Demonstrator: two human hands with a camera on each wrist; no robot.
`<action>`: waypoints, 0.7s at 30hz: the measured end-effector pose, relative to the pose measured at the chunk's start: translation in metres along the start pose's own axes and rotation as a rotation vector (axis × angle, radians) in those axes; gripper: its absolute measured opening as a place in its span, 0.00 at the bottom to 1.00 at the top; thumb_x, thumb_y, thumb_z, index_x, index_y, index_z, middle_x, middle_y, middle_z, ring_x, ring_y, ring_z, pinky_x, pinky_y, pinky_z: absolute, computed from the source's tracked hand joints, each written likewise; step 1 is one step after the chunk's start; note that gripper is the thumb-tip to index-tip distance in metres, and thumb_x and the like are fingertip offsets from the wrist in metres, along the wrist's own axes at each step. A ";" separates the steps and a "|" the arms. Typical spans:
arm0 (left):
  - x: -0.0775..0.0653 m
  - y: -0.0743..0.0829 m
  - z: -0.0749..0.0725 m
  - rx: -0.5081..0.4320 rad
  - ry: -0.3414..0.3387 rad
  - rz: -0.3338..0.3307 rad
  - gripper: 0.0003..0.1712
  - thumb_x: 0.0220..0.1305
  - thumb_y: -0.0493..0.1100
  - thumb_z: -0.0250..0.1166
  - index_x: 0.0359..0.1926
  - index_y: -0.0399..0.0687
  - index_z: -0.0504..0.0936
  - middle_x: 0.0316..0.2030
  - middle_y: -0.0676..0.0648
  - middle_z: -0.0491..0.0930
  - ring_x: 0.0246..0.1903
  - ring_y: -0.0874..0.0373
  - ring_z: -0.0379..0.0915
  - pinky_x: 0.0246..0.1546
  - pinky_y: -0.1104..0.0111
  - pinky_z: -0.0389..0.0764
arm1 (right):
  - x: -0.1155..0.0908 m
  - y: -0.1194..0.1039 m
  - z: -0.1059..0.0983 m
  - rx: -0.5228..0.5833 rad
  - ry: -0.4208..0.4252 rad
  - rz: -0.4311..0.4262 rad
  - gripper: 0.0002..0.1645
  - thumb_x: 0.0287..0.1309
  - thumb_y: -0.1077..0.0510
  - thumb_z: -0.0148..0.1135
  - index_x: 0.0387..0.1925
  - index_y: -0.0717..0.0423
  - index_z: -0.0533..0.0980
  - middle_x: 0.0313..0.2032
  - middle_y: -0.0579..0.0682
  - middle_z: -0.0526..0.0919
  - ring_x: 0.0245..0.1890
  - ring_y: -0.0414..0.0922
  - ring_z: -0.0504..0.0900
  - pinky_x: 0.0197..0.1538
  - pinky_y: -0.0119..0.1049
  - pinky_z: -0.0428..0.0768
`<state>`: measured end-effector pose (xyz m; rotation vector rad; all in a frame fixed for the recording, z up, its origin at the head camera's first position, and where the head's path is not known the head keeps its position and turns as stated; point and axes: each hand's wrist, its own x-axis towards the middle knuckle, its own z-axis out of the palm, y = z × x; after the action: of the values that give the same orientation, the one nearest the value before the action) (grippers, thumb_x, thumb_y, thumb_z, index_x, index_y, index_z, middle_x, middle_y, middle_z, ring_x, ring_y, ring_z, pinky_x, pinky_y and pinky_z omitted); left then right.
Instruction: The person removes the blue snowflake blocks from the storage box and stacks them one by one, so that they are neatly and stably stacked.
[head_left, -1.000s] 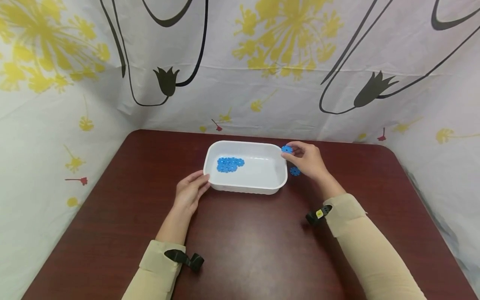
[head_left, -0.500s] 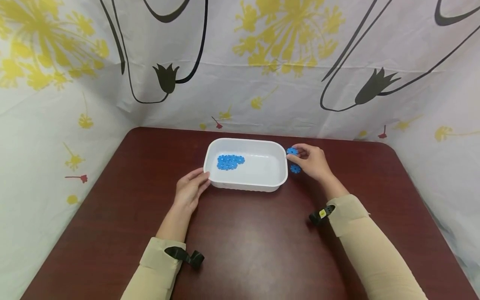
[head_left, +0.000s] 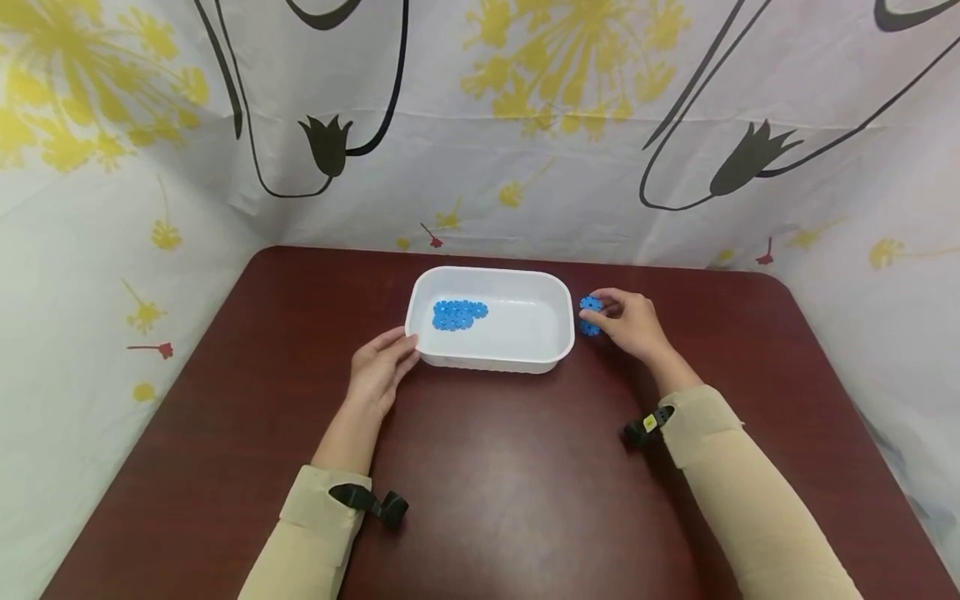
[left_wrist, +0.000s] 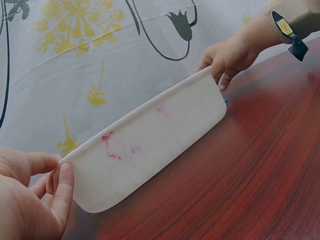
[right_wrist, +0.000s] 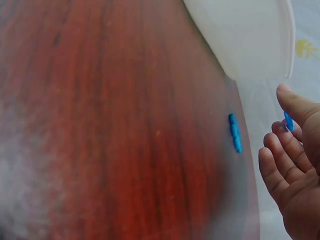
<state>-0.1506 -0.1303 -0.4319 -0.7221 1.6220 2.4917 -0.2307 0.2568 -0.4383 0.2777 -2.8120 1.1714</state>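
A white rectangular tray [head_left: 532, 337] stands near the back of the table. My left hand [head_left: 375, 371] grips its left end, thumb and fingers at the rim; the left wrist view shows the tray's outer wall [left_wrist: 150, 140] with pinkish-red smears. Inside the tray, at its left, several blue snowflake discs [head_left: 457, 315] lie in a flat patch. Just beyond the right end, my right hand [head_left: 632, 327] pinches one blue snowflake disc [head_left: 591, 303] between thumb and fingers. Another blue disc [right_wrist: 235, 133] lies on the table below it, partly overlapped by the held one in the head view.
The dark red-brown table [head_left: 480, 467] reaches toward me, with a glossy reflection in front of the tray. A white cloth [head_left: 442, 150] with yellow flowers and dark tulip outlines hangs behind and at both sides. Black straps [head_left: 371, 502] sit on the wrists.
My right hand has moved right, from the tray's right rim to above the loose disc, with its disc still pinched. The left hand keeps its hold on the tray; the head view tilts slightly down.
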 end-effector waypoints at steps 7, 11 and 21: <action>0.001 0.001 0.000 0.003 0.010 -0.006 0.26 0.66 0.32 0.68 0.64 0.34 0.75 0.56 0.40 0.76 0.43 0.57 0.82 0.51 0.70 0.85 | 0.000 0.006 0.001 -0.036 -0.033 -0.006 0.28 0.61 0.51 0.73 0.56 0.63 0.79 0.40 0.60 0.86 0.40 0.53 0.84 0.34 0.29 0.82; 0.002 0.001 0.000 -0.005 0.012 -0.004 0.26 0.66 0.31 0.68 0.63 0.34 0.75 0.55 0.40 0.76 0.43 0.57 0.82 0.51 0.70 0.85 | -0.002 0.010 0.002 -0.049 -0.048 -0.013 0.27 0.60 0.51 0.74 0.55 0.64 0.79 0.41 0.61 0.86 0.40 0.54 0.85 0.39 0.39 0.85; 0.000 0.001 0.001 -0.003 0.016 -0.005 0.25 0.65 0.31 0.68 0.63 0.34 0.75 0.54 0.40 0.77 0.45 0.55 0.81 0.51 0.69 0.85 | -0.005 0.018 0.005 -0.094 -0.080 -0.059 0.25 0.59 0.56 0.75 0.53 0.67 0.80 0.44 0.61 0.82 0.43 0.56 0.81 0.47 0.50 0.83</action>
<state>-0.1514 -0.1297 -0.4313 -0.7470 1.6197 2.4925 -0.2295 0.2666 -0.4552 0.4069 -2.8953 1.0346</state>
